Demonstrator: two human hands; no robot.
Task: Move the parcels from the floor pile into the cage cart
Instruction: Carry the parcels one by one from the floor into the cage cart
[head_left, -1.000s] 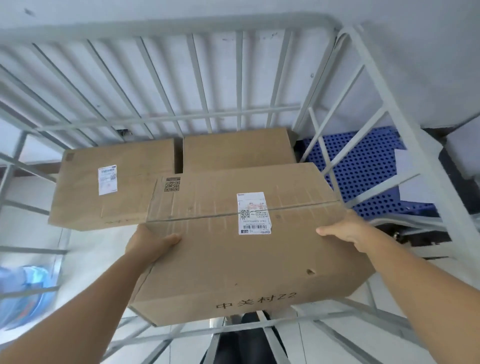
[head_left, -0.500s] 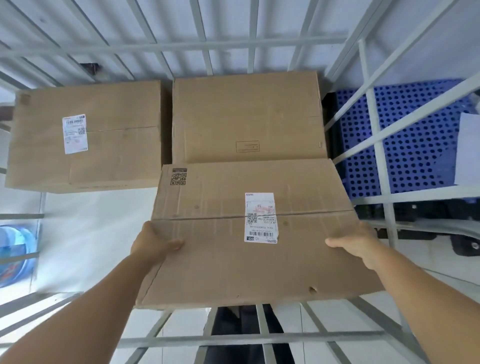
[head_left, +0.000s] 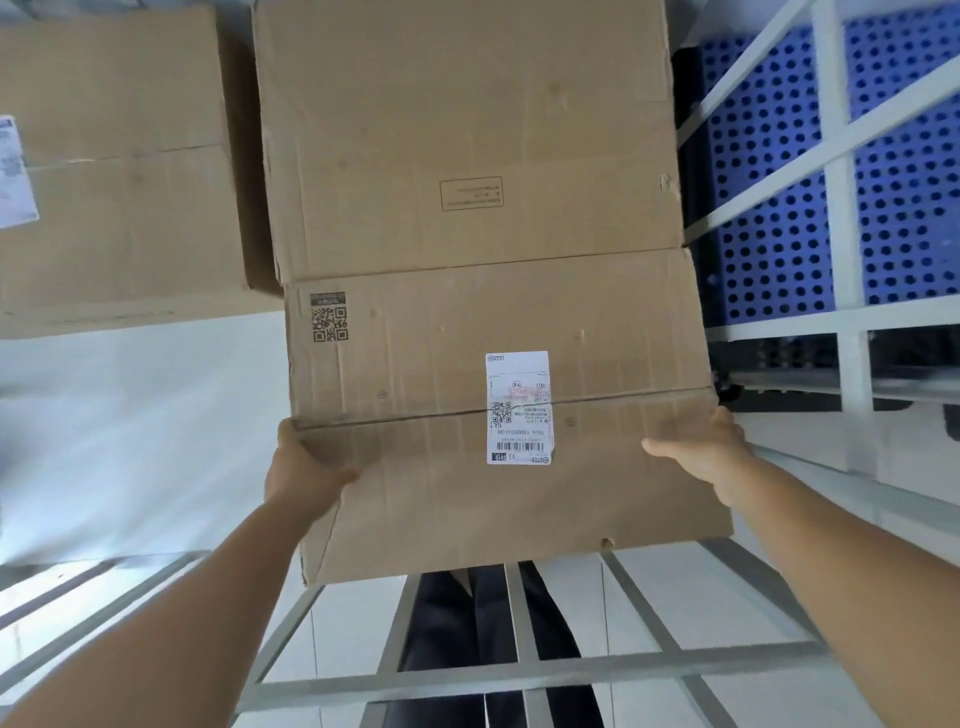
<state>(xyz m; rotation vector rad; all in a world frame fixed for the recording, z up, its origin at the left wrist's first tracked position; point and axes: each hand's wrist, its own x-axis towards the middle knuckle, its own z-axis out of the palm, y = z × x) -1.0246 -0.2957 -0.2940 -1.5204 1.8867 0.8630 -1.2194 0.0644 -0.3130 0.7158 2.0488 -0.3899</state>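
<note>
Parcels occupy the far part of the cage cart (head_left: 841, 332), whose pale grey bars frame the view on the right and along the near edge. Taking the held box (head_left: 498, 410) as the landmark: it is a flat brown carton lying inside the cart, its far edge touching the near edge of a larger carton (head_left: 467, 135) directly beyond it. A third carton (head_left: 114, 156) sits to the far left of the held box, beside the larger one with a narrow dark gap between them, and carries a white label at its left edge. Right of the held box, past the cart bars, lies a blue perforated panel (head_left: 909, 171). The pale cart floor (head_left: 130, 426) shows to the left of the held box. The left hand (head_left: 301, 467) grasps the held box at its left edge, thumb on top and fingers hidden beneath. The right hand (head_left: 706, 452) grasps the right edge likewise, thumb laid across the top face. A white shipping label (head_left: 518, 408) is stuck across the centre seam of the held box, and a printed square code (head_left: 329, 318) marks its far left corner.
</note>
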